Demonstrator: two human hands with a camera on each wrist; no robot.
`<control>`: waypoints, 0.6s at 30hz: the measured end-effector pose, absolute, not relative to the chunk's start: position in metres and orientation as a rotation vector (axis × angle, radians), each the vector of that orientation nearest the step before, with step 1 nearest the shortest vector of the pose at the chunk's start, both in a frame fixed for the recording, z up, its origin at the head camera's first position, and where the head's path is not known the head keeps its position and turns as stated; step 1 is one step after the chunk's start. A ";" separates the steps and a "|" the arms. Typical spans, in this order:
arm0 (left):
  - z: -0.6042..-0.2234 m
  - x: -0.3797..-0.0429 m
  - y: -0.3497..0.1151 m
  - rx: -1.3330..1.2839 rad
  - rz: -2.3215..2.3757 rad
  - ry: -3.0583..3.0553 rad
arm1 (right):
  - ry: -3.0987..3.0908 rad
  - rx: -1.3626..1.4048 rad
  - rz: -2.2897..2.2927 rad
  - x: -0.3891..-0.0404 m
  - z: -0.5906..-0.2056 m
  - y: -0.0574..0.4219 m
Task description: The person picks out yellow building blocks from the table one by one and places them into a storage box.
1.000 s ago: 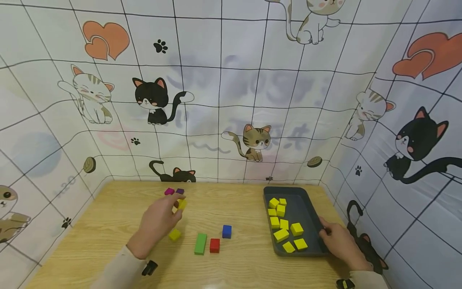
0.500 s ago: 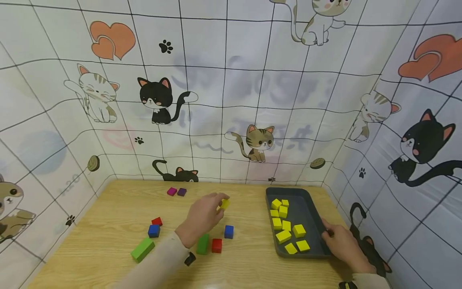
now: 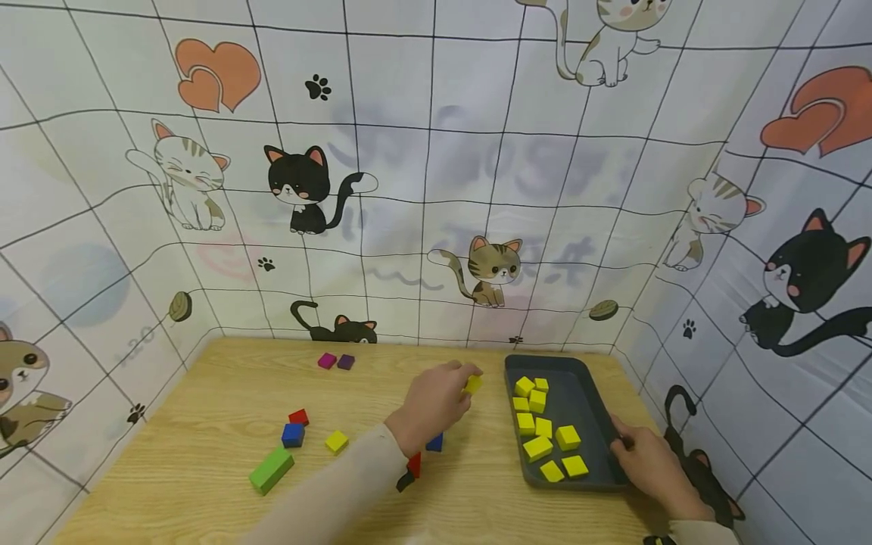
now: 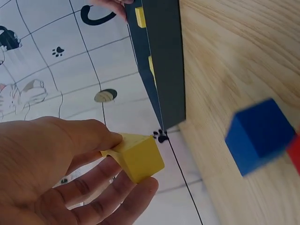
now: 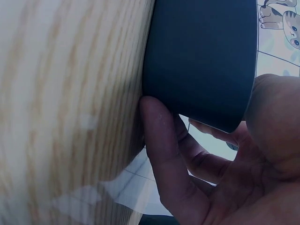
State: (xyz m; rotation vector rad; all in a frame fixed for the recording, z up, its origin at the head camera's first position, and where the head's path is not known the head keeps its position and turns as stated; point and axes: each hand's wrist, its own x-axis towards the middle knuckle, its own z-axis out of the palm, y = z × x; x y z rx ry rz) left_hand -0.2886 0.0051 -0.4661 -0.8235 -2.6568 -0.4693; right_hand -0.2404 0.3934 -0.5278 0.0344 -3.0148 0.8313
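Note:
My left hand (image 3: 436, 405) pinches a yellow block (image 4: 143, 159) between thumb and fingers, just left of the tray and above the table. In the left wrist view one side of this block looks curved inward. A dark grey tray (image 3: 587, 412) lies on the right of the table, with several yellow blocks (image 3: 538, 448) in its left and front part. My right hand (image 3: 647, 462) grips the tray's right edge, thumb over the rim. Seen from the right wrist, a finger (image 5: 161, 140) reaches down to the tray's lower edge by the tabletop.
On the wooden table (image 3: 225, 401) stand a green block (image 3: 271, 470), a blue cube (image 3: 293, 435), a red block (image 3: 298, 416) and a yellow block (image 3: 337, 441). Magenta (image 3: 327, 361) and purple (image 3: 346, 362) blocks lie farther back. My left arm partly covers another blue cube (image 3: 434, 443) and red block (image 3: 415, 465).
My left hand has carried the yellow block rightward across the table, from near the magenta and purple blocks to beside the tray. My right hand keeps its hold on the tray.

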 end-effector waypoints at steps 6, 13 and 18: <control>-0.466 -0.294 0.037 -0.888 -0.404 -2.656 | -3.030 0.013 0.817 -0.241 -0.530 0.394; -0.466 -0.302 0.084 -0.989 -0.317 -2.672 | -3.039 0.002 0.811 -0.242 -0.531 0.394; -0.467 -0.306 0.120 -1.031 -0.290 -2.710 | -3.048 -0.002 0.778 -0.244 -0.528 0.394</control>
